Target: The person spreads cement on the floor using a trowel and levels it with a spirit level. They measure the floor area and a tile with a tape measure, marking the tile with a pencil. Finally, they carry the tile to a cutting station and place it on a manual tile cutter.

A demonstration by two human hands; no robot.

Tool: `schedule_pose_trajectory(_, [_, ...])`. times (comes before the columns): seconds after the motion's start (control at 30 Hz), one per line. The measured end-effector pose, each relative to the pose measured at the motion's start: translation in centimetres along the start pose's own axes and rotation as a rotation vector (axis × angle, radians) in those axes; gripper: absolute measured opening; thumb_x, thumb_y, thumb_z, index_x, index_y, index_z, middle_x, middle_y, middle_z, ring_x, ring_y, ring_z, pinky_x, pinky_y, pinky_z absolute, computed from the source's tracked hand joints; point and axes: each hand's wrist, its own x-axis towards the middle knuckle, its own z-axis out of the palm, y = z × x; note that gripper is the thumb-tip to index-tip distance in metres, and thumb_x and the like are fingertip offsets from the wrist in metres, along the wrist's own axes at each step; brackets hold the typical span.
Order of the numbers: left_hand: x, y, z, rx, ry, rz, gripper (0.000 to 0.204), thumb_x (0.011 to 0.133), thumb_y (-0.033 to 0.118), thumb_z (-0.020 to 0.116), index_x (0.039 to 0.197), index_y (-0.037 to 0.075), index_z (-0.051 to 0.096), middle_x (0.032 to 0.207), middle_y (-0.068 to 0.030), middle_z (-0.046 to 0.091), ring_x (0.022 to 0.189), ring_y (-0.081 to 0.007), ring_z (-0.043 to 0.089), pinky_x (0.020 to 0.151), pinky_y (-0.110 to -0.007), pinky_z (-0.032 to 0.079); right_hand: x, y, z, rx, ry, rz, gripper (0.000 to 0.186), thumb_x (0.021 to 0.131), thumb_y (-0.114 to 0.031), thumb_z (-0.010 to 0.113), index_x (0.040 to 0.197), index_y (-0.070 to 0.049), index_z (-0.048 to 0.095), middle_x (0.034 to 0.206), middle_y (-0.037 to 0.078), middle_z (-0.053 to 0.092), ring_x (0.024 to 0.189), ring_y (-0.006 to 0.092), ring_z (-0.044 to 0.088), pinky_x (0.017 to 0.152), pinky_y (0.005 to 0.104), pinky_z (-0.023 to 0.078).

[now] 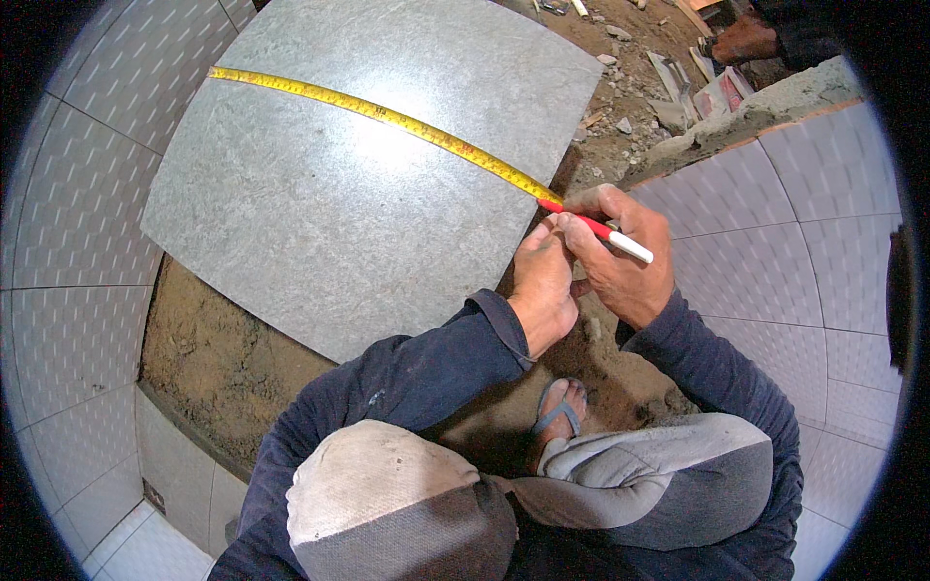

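Observation:
A large grey speckled tile fills the upper middle, with a yellow tape measure stretched across it from the upper left to its right edge. My left hand is closed at that edge, at the tape's near end; what it grips there is hidden behind my right hand. In my right hand is a red marker with a white end, slanted with its red end against the tape at the tile's edge.
Patterned wall tiles rise on the left and at right. A rough cement edge borders rubble. Another person's hand is at the top right. Bare mortar shows beside my sandalled foot and below the tile.

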Motion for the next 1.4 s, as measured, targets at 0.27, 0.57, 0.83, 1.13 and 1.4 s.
schedule_pose_trajectory(0.27, [-0.1, 0.5, 0.3, 0.027, -0.027, 0.043, 0.028, 0.106, 0.026, 0.044, 0.125, 0.008, 0.053, 0.111, -0.0072, 0.064, 0.102, -0.021, 0.065, 0.087, -0.039, 0.056, 0.6, -0.9, -1.8, 0.068, 0.121, -0.012, 0.019, 0.089, -0.02, 0.067, 0.09, -0.001, 0.068, 0.075, 0.011, 0.067, 0.069, 0.0194, 0.065, 0.064, 0.0327, 0.05])
schedule_pose_trajectory(0.57, [-4.2, 2.8, 0.7, 0.099, -0.08, -0.079, 0.028, 0.105, 0.028, 0.049, 0.127, 0.011, 0.056, 0.112, -0.0042, 0.064, 0.099, -0.0172, 0.065, 0.085, -0.037, 0.056, -0.4, 2.2, -2.8, 0.143, 0.013, 0.096, 0.028, 0.102, -0.027, 0.052, 0.097, -0.002, 0.064, 0.083, 0.011, 0.062, 0.079, 0.0187, 0.059, 0.073, 0.0326, 0.048])
schedule_pose_trajectory(0.83, [-7.9, 5.9, -0.5, 0.429, 0.072, 0.211, 0.016, 0.096, 0.017, 0.065, 0.103, 0.003, 0.069, 0.087, 0.0001, 0.068, 0.072, -0.0057, 0.062, 0.063, -0.021, 0.049, -1.5, 0.0, -1.4, 0.306, -0.37, 0.124, 0.036, 0.091, -0.039, 0.068, 0.093, -0.003, 0.065, 0.074, 0.006, 0.063, 0.067, 0.0141, 0.059, 0.062, 0.0337, 0.049])
schedule_pose_trajectory(1.13, [-13.8, 7.5, -4.0, 0.739, 0.057, -0.057, 0.025, 0.092, 0.021, 0.07, 0.101, -0.002, 0.071, 0.087, -0.008, 0.07, 0.076, -0.0135, 0.067, 0.069, -0.028, 0.059, -3.3, -1.1, 1.4, 0.233, -0.77, 0.123, 0.031, 0.089, -0.03, 0.059, 0.081, -0.001, 0.063, 0.067, 0.016, 0.062, 0.06, 0.0223, 0.06, 0.059, 0.0401, 0.048])
schedule_pose_trajectory(1.4, [-16.4, 7.6, -5.5, 0.632, 0.013, -0.269, 0.038, 0.098, 0.036, 0.062, 0.109, 0.0, 0.067, 0.098, -0.0081, 0.068, 0.083, -0.0181, 0.07, 0.065, -0.029, 0.059, -7.6, -1.7, 0.5, 0.163, -0.771, 0.174, 0.026, 0.088, -0.021, 0.059, 0.072, 0.0, 0.059, 0.057, 0.012, 0.053, 0.053, 0.0155, 0.051, 0.052, 0.0383, 0.041])
